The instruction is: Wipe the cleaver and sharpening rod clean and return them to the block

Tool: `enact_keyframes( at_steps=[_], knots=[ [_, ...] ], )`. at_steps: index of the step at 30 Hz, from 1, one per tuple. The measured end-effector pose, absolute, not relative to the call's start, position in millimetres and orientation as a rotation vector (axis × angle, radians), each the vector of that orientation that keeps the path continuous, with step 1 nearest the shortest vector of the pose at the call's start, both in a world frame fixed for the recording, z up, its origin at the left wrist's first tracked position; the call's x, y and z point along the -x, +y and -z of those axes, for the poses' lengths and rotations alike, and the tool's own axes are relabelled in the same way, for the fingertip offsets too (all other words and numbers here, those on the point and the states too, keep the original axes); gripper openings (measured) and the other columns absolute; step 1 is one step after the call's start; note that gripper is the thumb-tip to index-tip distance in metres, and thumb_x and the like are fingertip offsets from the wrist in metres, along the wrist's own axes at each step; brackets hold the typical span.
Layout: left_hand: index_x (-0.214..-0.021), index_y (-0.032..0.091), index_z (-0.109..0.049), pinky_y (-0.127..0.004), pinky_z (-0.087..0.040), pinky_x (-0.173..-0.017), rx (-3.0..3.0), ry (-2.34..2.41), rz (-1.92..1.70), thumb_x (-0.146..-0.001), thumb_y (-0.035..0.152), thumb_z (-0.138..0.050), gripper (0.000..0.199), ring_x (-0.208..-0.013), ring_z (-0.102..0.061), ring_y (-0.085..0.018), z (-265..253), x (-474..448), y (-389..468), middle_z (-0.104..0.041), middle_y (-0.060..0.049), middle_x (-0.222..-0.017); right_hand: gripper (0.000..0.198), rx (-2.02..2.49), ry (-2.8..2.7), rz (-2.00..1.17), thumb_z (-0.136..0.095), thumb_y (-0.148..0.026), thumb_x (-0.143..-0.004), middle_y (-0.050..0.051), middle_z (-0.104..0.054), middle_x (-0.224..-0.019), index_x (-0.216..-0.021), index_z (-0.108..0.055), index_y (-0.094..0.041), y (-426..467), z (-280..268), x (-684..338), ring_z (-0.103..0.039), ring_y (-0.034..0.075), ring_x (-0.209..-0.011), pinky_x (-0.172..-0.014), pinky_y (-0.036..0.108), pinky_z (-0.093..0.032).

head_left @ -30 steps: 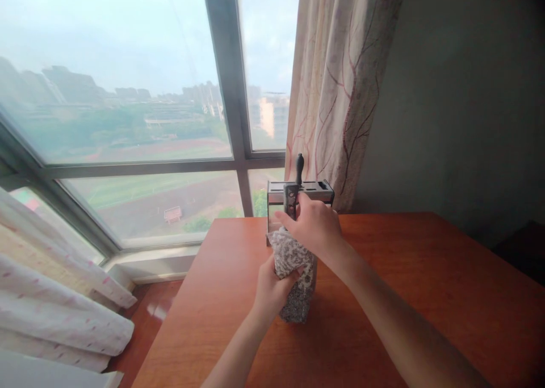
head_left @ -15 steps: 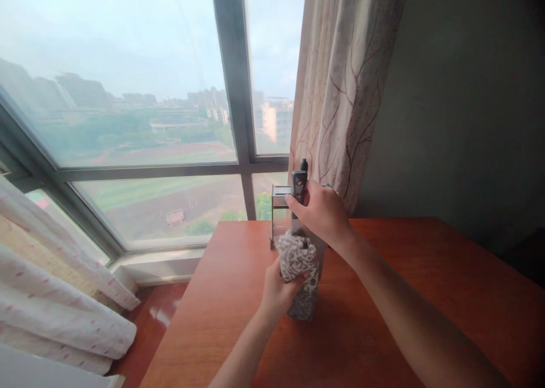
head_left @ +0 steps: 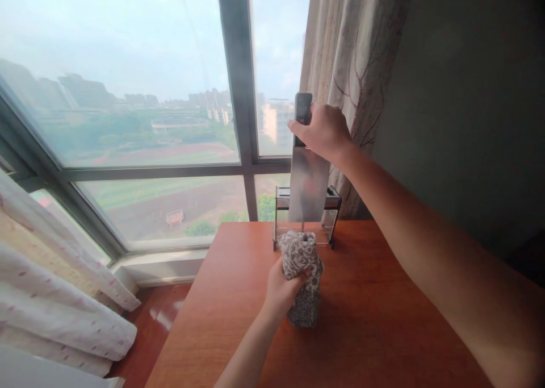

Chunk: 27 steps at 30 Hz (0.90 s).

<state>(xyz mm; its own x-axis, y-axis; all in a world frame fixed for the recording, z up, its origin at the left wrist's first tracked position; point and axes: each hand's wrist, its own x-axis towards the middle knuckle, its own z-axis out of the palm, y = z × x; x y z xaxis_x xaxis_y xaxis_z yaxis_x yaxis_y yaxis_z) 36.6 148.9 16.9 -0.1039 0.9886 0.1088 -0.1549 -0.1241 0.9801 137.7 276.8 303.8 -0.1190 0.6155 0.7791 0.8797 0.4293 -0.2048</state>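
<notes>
My right hand (head_left: pixel 327 130) is closed around the black handle of a cleaver. Its broad, shiny blade (head_left: pixel 310 183) points straight down in front of the rack, with its lower end just above the cloth. A grey-and-white, fuzzy cloth (head_left: pixel 301 260) is bunched in my left hand (head_left: pixel 281 290), fingers wrapped round it, its darker lower end hanging over the table. Behind the blade stands a knife rack (head_left: pixel 333 201) with a slotted top and thin dark legs; the blade hides its middle.
The rack stands near the far edge of the reddish-brown wooden table (head_left: pixel 221 308). Beyond it are a window frame (head_left: pixel 240 92) and a patterned curtain (head_left: pixel 357 64). Another curtain (head_left: pixel 76 303) hangs at the left, with the floor showing beside the table.
My right hand has lifted the cleaver upward, so the blade now shows above the cloth and more of the rack is visible. My left hand, with the cloth, has barely moved.
</notes>
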Motion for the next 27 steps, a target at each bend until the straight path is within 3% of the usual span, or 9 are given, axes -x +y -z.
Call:
enact_keyframes(
  at_steps=[14,27],
  knots=[
    [-0.088,0.011,-0.069,-0.031,-0.051,-0.066,-0.867,1.088,-1.342,-0.057,0.034,-0.081,0.041,-0.074,-0.065,-0.024,-3.0,-33.6,157.3,-0.072,-0.01,-0.081,0.043,1.218,-1.848,0.42,-0.05,-0.046,-0.088,0.017,-0.061,-0.098,-0.106,-0.056,-0.008,325.7,-311.0,-105.4,-0.055,0.036,-0.108,-0.09,0.052,-0.043],
    [-0.089,0.011,-0.067,-0.03,-0.049,-0.067,-0.926,1.037,-1.342,-0.064,0.033,-0.078,0.035,-0.073,-0.064,-0.022,5.4,-34.9,156.6,-0.071,-0.009,-0.082,0.04,1.248,-1.815,0.368,-0.05,-0.044,-0.088,0.018,-0.061,-0.1,-0.108,-0.055,-0.009,332.9,-304.4,-103.9,-0.056,0.036,-0.106,-0.088,0.051,-0.045]
  ],
)
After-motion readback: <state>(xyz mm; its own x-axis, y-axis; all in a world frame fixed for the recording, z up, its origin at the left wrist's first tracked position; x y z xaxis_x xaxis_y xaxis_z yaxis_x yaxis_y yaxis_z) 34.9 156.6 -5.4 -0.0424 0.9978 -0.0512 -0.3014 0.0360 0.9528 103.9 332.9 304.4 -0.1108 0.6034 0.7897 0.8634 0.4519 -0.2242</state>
